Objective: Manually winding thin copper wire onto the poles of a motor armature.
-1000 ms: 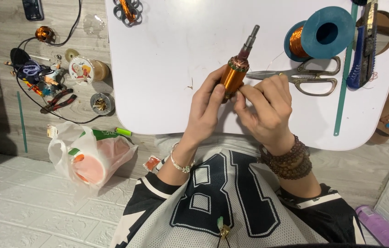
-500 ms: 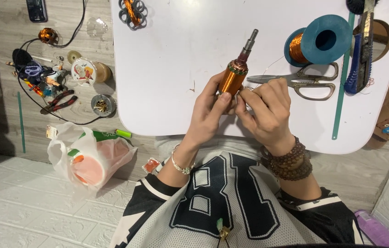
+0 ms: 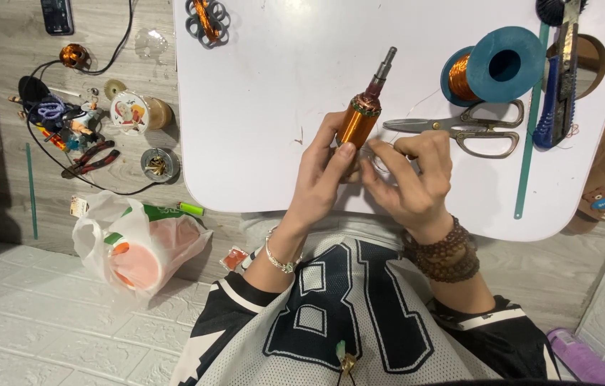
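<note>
My left hand (image 3: pixel 324 175) grips the lower end of a motor rotor (image 3: pixel 361 118) wound with copper wire, its steel shaft pointing up and away over the white table (image 3: pixel 266 86). My right hand (image 3: pixel 413 179) sits just right of the rotor's base, fingers pinched on a thin wire that is barely visible. Silver scissors (image 3: pixel 463 129) lie directly behind my right hand. A teal spool of copper wire (image 3: pixel 492 71) lies beyond the scissors.
A blue utility knife (image 3: pixel 556 93) and a long green strip (image 3: pixel 531 129) lie at the table's right. A small coil part (image 3: pixel 206 18) rests at the top edge. On the floor left lie pliers (image 3: pixel 91 159), cables, small parts and a plastic bag (image 3: pixel 138 246).
My hands and the rotor stay almost in place; the right hand's fingers have shifted slightly at the rotor's base.
</note>
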